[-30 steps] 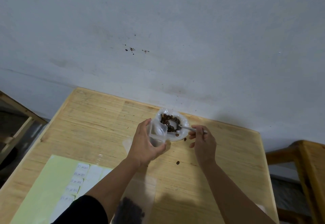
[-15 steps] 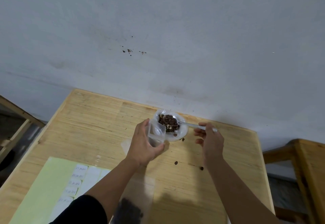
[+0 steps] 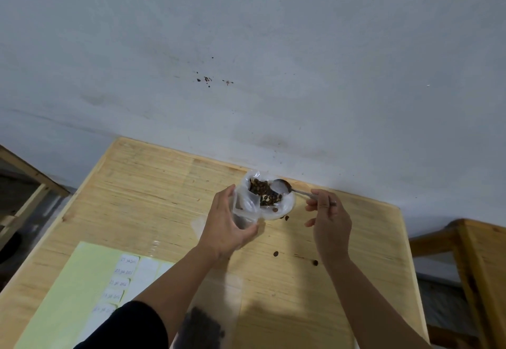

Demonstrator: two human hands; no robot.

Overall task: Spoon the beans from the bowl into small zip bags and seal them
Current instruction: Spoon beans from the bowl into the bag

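A white bowl (image 3: 288,207) with dark brown beans (image 3: 262,191) stands near the far edge of the wooden table (image 3: 153,184). My left hand (image 3: 223,225) grips a small clear zip bag (image 3: 246,206), its mouth held open at the bowl's left rim. My right hand (image 3: 328,220) pinches the handle of a metal spoon (image 3: 283,185); the spoon's bowl is raised over the far right rim and looks empty. A few loose beans (image 3: 275,253) lie on the table in front of the bowl.
A pale green sheet (image 3: 63,291) with white dated labels (image 3: 124,272) lies at the near left. Flat clear bags (image 3: 216,307), one with dark contents, lie under my left forearm. Wooden furniture (image 3: 471,252) stands at right, another frame at left. A grey wall rises behind the table.
My right hand has drawn back to the right and lifted the spoon from among the beans to the bowl's far right rim. The left hand and bag stay put.
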